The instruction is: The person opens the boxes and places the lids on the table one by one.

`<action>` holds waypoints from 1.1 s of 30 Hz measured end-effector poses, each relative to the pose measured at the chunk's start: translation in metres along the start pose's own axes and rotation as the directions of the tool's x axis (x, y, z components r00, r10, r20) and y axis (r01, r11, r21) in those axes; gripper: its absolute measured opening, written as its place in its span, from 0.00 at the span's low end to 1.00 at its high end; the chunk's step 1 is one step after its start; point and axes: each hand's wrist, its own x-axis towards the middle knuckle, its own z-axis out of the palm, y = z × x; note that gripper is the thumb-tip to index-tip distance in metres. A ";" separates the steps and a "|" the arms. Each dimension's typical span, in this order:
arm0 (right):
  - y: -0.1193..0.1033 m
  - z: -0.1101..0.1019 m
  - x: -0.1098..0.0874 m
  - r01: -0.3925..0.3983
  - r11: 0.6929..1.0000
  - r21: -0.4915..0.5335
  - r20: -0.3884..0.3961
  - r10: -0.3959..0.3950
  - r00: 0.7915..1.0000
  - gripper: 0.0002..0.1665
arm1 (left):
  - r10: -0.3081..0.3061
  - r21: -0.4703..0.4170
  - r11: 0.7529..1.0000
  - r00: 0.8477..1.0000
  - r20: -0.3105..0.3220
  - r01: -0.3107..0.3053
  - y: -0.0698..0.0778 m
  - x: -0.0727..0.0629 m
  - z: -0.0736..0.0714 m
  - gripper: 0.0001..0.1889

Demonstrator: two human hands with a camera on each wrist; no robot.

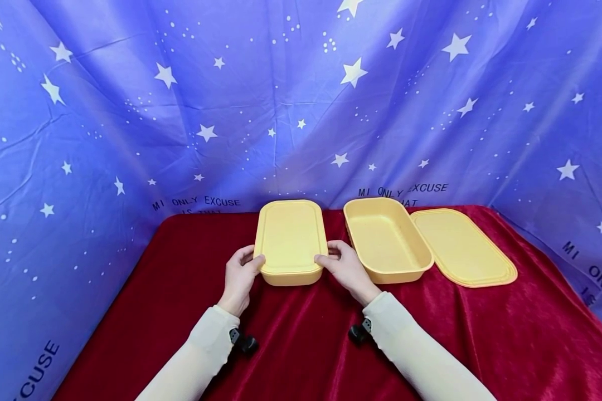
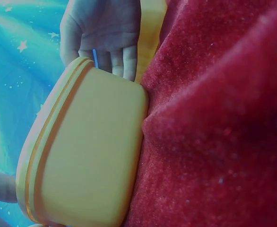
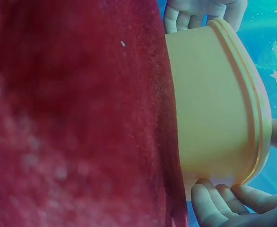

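Note:
A yellow rectangular food container with rounded corners stands on the red cloth, its lid on top. My left hand grips its near left corner, thumb over the lid edge and fingers along the side. At the near right corner my right hand holds it the same way, thumb on the lid's rim. Both wrist views show the container's near wall close up, with the lid rim along its top. In the right wrist view the fingers lie against the side wall.
Right of the gripped container stands a second yellow container, uncovered, its inside bare. A loose yellow lid lies flat beside it, their edges meeting. Red velvet cloth covers the table, and a blue star-patterned curtain hangs behind.

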 end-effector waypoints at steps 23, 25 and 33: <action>-0.003 -0.002 0.000 0.012 1.000 -0.017 -0.030 -0.013 0.999 0.30 | -0.001 0.023 1.000 1.000 -0.003 0.001 0.002 -0.001 -0.001 0.20; -0.004 -0.002 0.000 0.015 1.000 -0.019 -0.038 -0.016 0.999 0.29 | 0.000 0.029 1.000 1.000 -0.005 0.000 0.002 -0.001 -0.001 0.20; -0.004 -0.003 0.001 0.027 1.000 0.005 -0.038 -0.027 0.999 0.29 | 0.010 0.057 0.998 1.000 0.000 -0.010 0.003 -0.003 -0.001 0.20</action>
